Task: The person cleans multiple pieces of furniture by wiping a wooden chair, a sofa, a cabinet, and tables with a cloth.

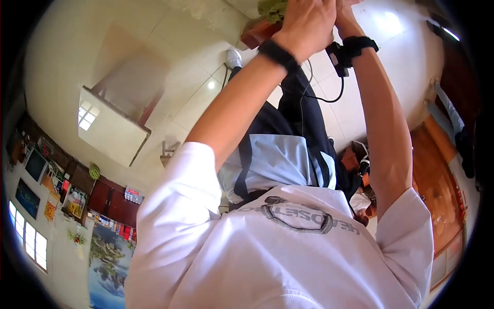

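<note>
My left hand (310, 26) is raised at the top edge, its back toward me and its fingers mostly cut off by the frame. Close beside it, apparently touching, is my right hand (347, 14), largely out of view. Whether either hand holds something cannot be seen. A black wristband (279, 56) circles my left wrist. Around the right wrist is another black band (359, 47), with a small black box (338, 59) strapped by it. From the box a black cable (341, 88) loops down toward my legs.
Near my left hand are a reddish-brown wooden piece (259, 34) and something green and leafy (271, 9). A pale-topped table (110, 123) stands at left. Shelves with a watermelon-like striped ball (94, 171) line the lower left. A wooden door-like panel (435, 180) is at right.
</note>
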Tool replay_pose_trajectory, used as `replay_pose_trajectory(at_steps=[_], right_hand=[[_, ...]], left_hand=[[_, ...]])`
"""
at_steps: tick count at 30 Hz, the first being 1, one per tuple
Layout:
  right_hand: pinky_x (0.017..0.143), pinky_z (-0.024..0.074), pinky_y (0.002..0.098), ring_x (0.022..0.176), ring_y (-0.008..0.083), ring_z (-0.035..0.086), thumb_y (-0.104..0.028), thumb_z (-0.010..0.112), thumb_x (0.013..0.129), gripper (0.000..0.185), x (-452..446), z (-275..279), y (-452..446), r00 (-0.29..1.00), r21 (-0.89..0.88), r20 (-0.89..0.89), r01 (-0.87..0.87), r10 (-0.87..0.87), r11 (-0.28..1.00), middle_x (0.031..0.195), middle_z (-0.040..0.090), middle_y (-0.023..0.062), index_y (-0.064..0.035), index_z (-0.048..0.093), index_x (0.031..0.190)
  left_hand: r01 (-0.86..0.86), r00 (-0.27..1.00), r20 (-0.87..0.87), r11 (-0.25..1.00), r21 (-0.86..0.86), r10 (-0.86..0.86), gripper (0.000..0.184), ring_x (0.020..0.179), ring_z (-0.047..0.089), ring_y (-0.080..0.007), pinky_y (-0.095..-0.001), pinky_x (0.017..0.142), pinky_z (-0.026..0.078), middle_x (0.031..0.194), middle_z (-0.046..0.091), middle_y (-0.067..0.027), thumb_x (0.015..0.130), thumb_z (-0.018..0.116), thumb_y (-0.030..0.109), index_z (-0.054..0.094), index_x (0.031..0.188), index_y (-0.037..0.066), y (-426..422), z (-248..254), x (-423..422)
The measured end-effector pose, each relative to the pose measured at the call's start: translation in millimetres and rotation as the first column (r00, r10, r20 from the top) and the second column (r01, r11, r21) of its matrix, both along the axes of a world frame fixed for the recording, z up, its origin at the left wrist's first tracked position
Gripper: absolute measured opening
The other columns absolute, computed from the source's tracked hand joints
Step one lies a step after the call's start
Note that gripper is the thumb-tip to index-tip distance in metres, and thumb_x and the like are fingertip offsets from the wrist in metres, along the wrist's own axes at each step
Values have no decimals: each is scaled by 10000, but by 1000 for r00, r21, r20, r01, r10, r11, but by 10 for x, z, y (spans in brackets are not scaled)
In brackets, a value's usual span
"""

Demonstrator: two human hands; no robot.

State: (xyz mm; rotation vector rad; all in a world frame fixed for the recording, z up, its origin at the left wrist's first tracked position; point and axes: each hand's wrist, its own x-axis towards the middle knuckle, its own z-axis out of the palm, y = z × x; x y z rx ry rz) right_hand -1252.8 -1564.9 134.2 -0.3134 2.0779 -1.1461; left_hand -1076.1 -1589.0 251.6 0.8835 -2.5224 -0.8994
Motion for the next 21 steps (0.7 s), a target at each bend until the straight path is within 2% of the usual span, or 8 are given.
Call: replay_pose_trajectory(at_steps=[2, 4, 8, 12, 13, 15, 18, 21], right_hand=[[1211, 288, 404, 1345, 286, 496, -544, 100, 1098, 708, -430, -409, 51, 903, 4, -208, -383, 375, 924, 1452, 532, 168, -37, 385, 1500], [1210, 290, 399, 1350, 284, 492, -531, 113, 1102, 690, -486, -162, -49, 929, 26, -169, -330, 330, 944, 1454, 530, 170, -40, 389, 1500], [1184, 308, 389, 1337, 283, 493, -493, 165, 1105, 640, -638, 614, -428, 957, 90, -135, -246, 257, 965, 1443, 533, 174, -45, 407, 1492], [1134, 333, 389, 1291, 287, 510, -471, 213, 1096, 611, -921, 850, -413, 931, 114, -220, -273, 292, 955, 1412, 546, 177, -41, 425, 1475], [1122, 339, 389, 1279, 288, 515, -466, 224, 1094, 604, -981, 876, -420, 924, 110, -240, -279, 297, 954, 1404, 550, 177, -41, 429, 1471], [1097, 352, 390, 1256, 291, 524, -455, 248, 1090, 589, -1073, 918, -445, 912, 105, -277, -285, 304, 953, 1388, 556, 179, -39, 438, 1462], [1059, 371, 390, 1222, 294, 537, -439, 284, 1084, 568, -1131, 940, -455, 894, 98, -332, -285, 302, 953, 1365, 566, 181, -37, 451, 1449], [1022, 390, 391, 1187, 298, 550, -422, 320, 1077, 548, -1039, 945, -447, 871, 96, -379, -300, 314, 949, 1341, 576, 183, -34, 464, 1436]], left_hand=[[15, 997, 69, 994, 109, -23, 827, 1467, 320, -452, -533, 1203, 314, 1600, 235, -329, 883, 629, 26, 173, 1563, -90, -16, -182, -320], [41, 995, -89, 996, 79, -34, 828, 1475, 313, -450, -532, 1211, 312, 1620, 215, -306, 924, 602, 54, 121, 1592, -35, -164, -390, -484], [-54, 989, 147, 971, 232, 20, 813, 1399, 441, -426, -491, 1182, 397, 1598, 281, -319, 1022, 527, 154, -9, 1597, -51, -366, -235, -994], [-222, 968, 196, 907, 357, 160, 808, 1299, 549, -383, -471, 1145, 430, 1459, 490, -299, 985, 628, 169, 137, 1580, -72, -459, -335, -1587], [-313, 795, 576, 943, 116, 193, 768, 1276, 569, -367, -459, 1121, 448, 1423, 523, -288, 976, 647, 166, 205, 1558, -69, -377, -82, -1949], [-240, 960, 192, 953, 186, 204, 594, 1217, 613, -329, -429, 1058, 484, 1340, 597, -249, 979, 652, 163, 384, 1468, -41, -478, -326, -1860], [-374, 927, 45, 925, 61, 372, 289, 1045, 653, -296, -413, 911, 510, 1183, 658, -176, 1028, 537, 175, 541, 1275, 26, -409, -483, -2189], [-488, 873, 69, 867, 100, 483, 237, 1054, 614, -272, -390, 903, 473, 1168, 642, -134, 1041, 474, 154, 568, 1238, 62, -435, -569, -2442]])
